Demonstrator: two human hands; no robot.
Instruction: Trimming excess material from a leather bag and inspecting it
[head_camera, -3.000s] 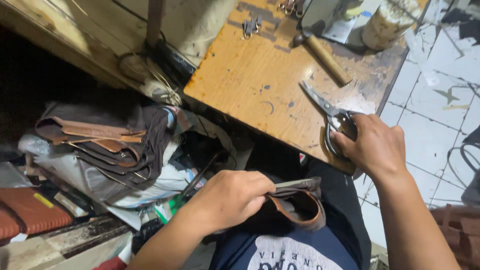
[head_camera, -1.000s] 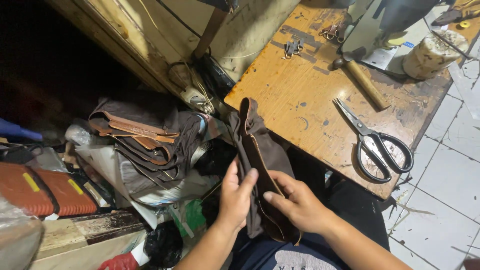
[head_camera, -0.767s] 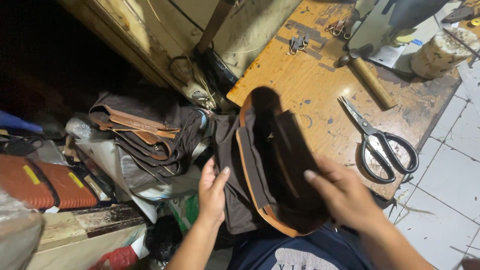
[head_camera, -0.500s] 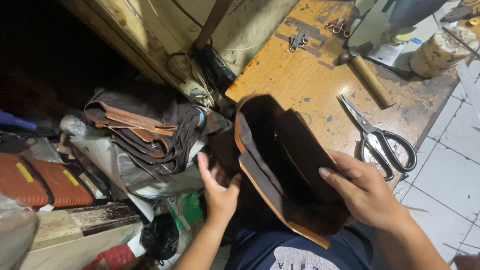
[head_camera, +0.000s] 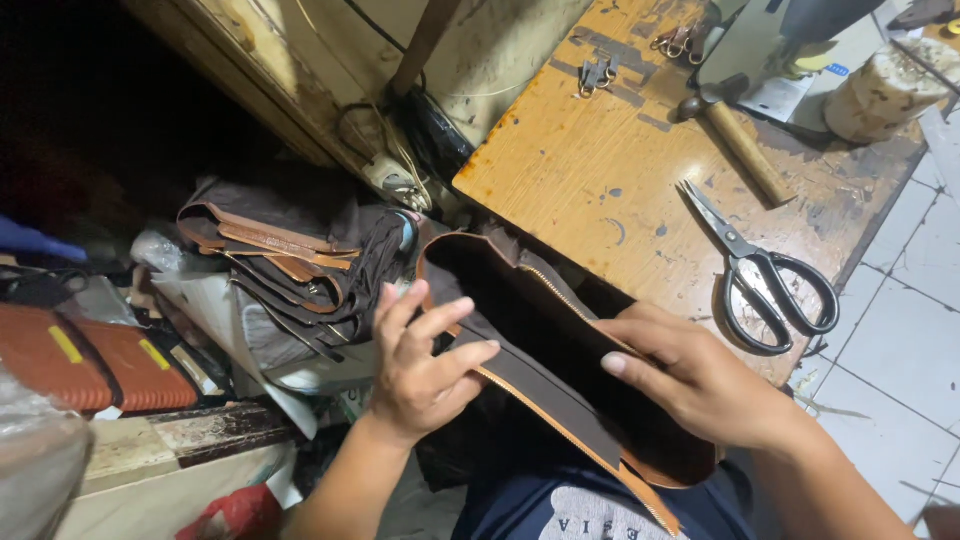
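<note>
At far left, orange cases (head_camera: 90, 365) sit partly in shadow beside a heap of brown straps (head_camera: 290, 265). The left hand (head_camera: 425, 365) presses loosely curled fingers on the zipper edge of a dark brown leather bag (head_camera: 560, 370), held above the lap. The right hand (head_camera: 700, 380) grips its far side; the thumb seems hidden inside. Scissors (head_camera: 765, 275) lie on the counter (head_camera: 590, 160).

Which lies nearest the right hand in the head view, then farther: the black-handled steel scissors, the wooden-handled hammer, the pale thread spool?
1. Black-handled steel scissors, beside the right hand on the table.
2. Wooden-handled hammer, mid-table.
3. Pale thread spool, far corner.
</note>
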